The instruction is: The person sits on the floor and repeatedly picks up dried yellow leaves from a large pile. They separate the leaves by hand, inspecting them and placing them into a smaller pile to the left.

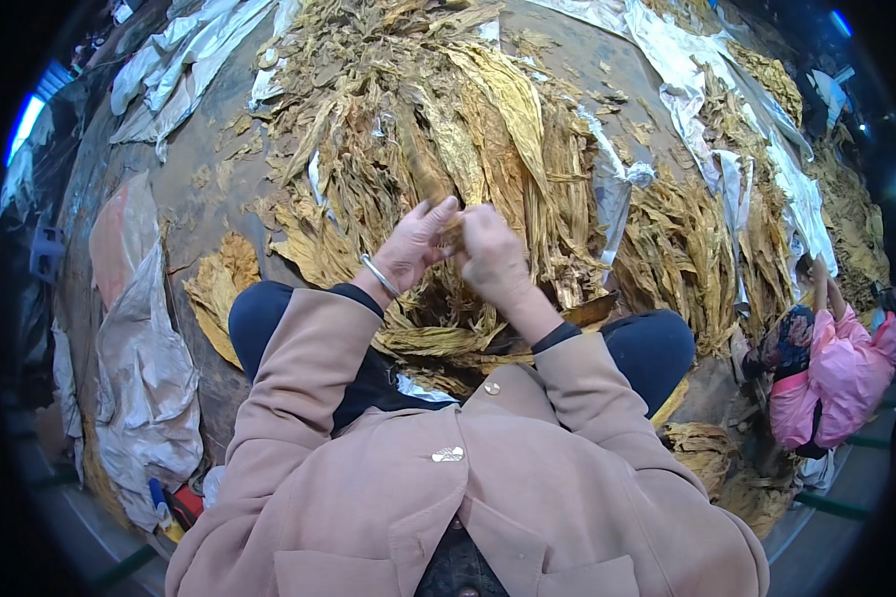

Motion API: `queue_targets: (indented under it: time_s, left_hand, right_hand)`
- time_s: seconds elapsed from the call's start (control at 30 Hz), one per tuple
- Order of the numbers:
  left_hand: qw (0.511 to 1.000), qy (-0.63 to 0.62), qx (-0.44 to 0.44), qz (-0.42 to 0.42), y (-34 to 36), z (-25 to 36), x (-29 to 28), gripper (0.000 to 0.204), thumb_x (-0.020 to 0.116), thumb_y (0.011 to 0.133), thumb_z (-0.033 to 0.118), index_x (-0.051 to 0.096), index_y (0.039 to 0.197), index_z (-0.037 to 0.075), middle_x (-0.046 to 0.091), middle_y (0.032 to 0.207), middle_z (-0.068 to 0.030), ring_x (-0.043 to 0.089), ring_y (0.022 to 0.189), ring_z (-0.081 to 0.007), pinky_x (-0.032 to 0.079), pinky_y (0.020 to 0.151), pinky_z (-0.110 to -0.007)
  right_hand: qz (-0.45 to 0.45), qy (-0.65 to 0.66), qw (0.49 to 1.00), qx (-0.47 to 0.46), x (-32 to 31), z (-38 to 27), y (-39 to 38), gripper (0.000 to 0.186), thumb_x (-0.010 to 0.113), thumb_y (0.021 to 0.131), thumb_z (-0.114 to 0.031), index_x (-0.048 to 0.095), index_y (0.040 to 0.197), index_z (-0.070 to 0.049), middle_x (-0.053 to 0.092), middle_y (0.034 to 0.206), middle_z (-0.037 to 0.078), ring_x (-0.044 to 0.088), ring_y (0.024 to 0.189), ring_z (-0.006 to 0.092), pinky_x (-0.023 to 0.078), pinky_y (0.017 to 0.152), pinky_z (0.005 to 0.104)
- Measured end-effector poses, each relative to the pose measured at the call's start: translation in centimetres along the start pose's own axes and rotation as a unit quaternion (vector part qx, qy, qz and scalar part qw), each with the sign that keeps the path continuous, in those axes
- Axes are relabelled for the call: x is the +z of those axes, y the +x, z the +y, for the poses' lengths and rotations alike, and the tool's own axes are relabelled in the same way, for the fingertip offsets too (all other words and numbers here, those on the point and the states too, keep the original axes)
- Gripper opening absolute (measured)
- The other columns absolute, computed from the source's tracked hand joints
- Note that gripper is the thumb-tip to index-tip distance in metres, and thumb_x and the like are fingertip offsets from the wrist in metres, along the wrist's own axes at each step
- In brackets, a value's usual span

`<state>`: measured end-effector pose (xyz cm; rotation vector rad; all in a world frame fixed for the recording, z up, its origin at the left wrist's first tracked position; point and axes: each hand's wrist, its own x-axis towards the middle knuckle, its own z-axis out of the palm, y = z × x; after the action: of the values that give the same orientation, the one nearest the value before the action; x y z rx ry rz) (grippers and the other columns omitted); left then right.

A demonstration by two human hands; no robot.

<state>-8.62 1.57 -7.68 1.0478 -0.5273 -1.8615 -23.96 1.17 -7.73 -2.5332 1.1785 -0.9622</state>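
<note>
Dried leaf bundle: brown, narrow and motion-blurred; lying [426, 177] over the main heap, its near end disappearing among the fingers of both hands.
Left hand: wearing a bangle [379, 275]; thumb and fingers [408, 247] are closing on the bundle's near end.
Right hand: curling [495, 257] just beside the left, fingertips meeting it; appearing to be pinching the same end, the exact contact being hidden.
Main leaf heap: tobacco-like yellow and brown leaves [558, 204], spreading ahead of the seated person and reaching between the knees.
Broad yellow leaf: lying [508, 95] lengthwise on the heap, beyond the hands.
Loose leaf clump: resting [224, 289] beside the left knee.
White knotted sheeting: standing [615, 189] between the main heap and the right-hand leaf row [682, 254].
Co-worker: wearing pink [846, 378], reaching toward leaves at far right.
Step in hand: seemingly handling the bundle's stem end, perhaps binding or sorting; the blur is leaving this uncertain.
Next move: probably calling for a steady left grip while the right fingers are working the end, sparing brittle blades.
</note>
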Motion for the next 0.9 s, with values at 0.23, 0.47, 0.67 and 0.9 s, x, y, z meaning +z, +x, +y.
queue_targets:
  time_s: [0.23,0.47,0.67,0.9]
  left_hand:
    - [0.991,-0.111,0.062,0.038,1.3,-1.6,-2.4,0.023,0.049,0.094,0.019,0.053,0.106,-0.001,0.062,0.088,-0.0105,0.061,0.080,-0.0183,0.050,0.074,-0.030]
    - [0.980,-0.160,0.097,0.066,2.0,-0.2,-3.5,0.028,0.049,0.095,0.029,0.053,0.102,0.003,0.052,0.074,-0.0011,0.050,0.067,-0.0139,0.047,0.072,-0.031]
    - [0.986,-0.148,0.059,0.053,1.5,0.1,-3.3,0.031,0.049,0.094,0.035,0.054,0.099,0.005,0.049,0.068,0.0023,0.048,0.061,-0.0122,0.046,0.069,-0.031]
    - [0.986,-0.147,0.050,0.054,1.4,0.1,-3.5,0.031,0.049,0.094,0.036,0.054,0.098,0.005,0.051,0.068,0.0016,0.049,0.060,-0.0125,0.047,0.066,-0.031]
  right_hand:
    - [0.082,-0.028,0.983,0.160,0.9,5.7,0.0,0.034,0.068,0.080,-0.033,0.059,0.089,-0.002,0.059,0.083,0.015,0.059,0.080,0.0328,0.046,0.071,0.0405]
    - [-0.055,-0.005,0.940,0.337,2.0,10.2,-1.3,0.026,0.067,0.075,-0.026,0.058,0.084,-0.004,0.058,0.081,0.019,0.059,0.078,0.0330,0.047,0.070,0.0424]
    - [0.003,0.153,0.915,0.373,0.8,9.0,-0.5,0.040,0.071,0.074,-0.031,0.058,0.092,0.002,0.061,0.081,0.014,0.059,0.075,0.0277,0.048,0.072,0.0325]
    - [-0.028,0.270,0.850,0.451,1.3,13.0,-1.3,0.028,0.060,0.074,-0.008,0.060,0.099,0.003,0.062,0.080,0.008,0.056,0.067,0.0141,0.046,0.062,0.0259]
